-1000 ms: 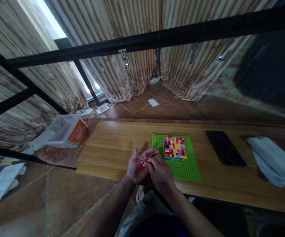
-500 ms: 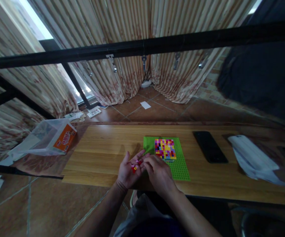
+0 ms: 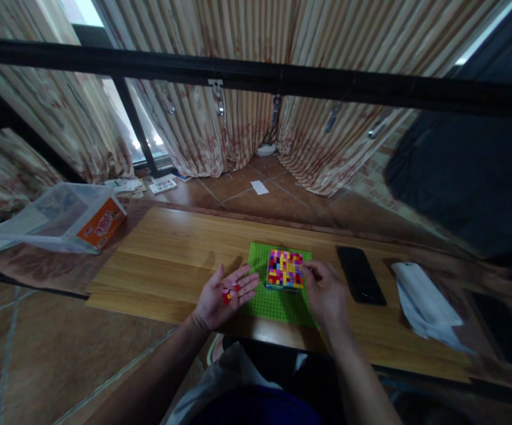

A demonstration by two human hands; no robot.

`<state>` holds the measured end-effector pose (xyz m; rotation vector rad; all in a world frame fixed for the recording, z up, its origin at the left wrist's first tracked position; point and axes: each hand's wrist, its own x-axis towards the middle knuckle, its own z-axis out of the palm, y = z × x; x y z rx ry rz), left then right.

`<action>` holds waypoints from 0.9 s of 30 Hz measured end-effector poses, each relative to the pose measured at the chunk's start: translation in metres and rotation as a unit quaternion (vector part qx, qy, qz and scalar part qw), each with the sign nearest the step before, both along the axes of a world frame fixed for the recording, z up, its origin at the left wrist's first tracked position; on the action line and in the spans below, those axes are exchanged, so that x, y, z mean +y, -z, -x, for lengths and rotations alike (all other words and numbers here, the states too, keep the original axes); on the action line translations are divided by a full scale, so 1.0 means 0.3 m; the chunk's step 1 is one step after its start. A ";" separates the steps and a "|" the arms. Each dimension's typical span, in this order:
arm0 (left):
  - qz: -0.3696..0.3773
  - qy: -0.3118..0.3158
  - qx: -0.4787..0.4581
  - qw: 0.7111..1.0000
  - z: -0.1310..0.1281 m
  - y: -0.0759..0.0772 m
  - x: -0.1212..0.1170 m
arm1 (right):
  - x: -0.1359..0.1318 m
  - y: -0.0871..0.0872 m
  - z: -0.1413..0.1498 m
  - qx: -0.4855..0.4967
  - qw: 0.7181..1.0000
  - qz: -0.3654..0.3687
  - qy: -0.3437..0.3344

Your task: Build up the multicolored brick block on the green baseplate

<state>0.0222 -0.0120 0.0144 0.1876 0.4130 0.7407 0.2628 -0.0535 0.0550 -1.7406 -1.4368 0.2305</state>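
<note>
My left hand (image 3: 221, 298) lies palm up with its fingers stretched out, left of the green baseplate (image 3: 277, 308). Several small toy bricks (image 3: 228, 297), red, pink and yellow, rest loose on that palm. On the baseplate stands a squarish block of many-coloured toy bricks (image 3: 284, 268), with pink, yellow, red and orange on top. My right hand (image 3: 329, 295) is at the block's right edge, thumb and forefinger pinched together. Whatever is between those fingertips is too small to make out, and I cannot tell whether they touch the block.
A black phone (image 3: 361, 275) and a white plastic packet (image 3: 424, 301) lie to the right on the wooden board (image 3: 162, 254). A clear bin (image 3: 69, 215) with an orange label is at the left. A black metal rail (image 3: 247, 75) crosses in front of the curtains.
My right hand has moved from over my left palm to the right edge of the brick block, still pinched. The left palm now shows fully, its fingers stretched out. The view has tilted.
</note>
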 end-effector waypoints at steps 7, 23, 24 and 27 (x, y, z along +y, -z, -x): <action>-0.015 0.005 -0.009 1.000 0.001 0.005 -0.003 | 0.071 0.010 0.014 -0.100 0.995 0.007 -0.026; -0.017 0.003 0.002 1.000 -0.006 -0.005 -0.009 | 0.061 0.050 -0.022 0.093 0.995 -0.010 0.020; -0.017 0.003 0.002 1.000 -0.006 -0.004 -0.009 | 0.064 0.053 -0.027 0.110 0.993 -0.013 0.033; -0.016 0.006 0.004 1.000 -0.005 -0.004 -0.007 | 0.076 0.066 -0.037 0.171 0.983 -0.011 0.069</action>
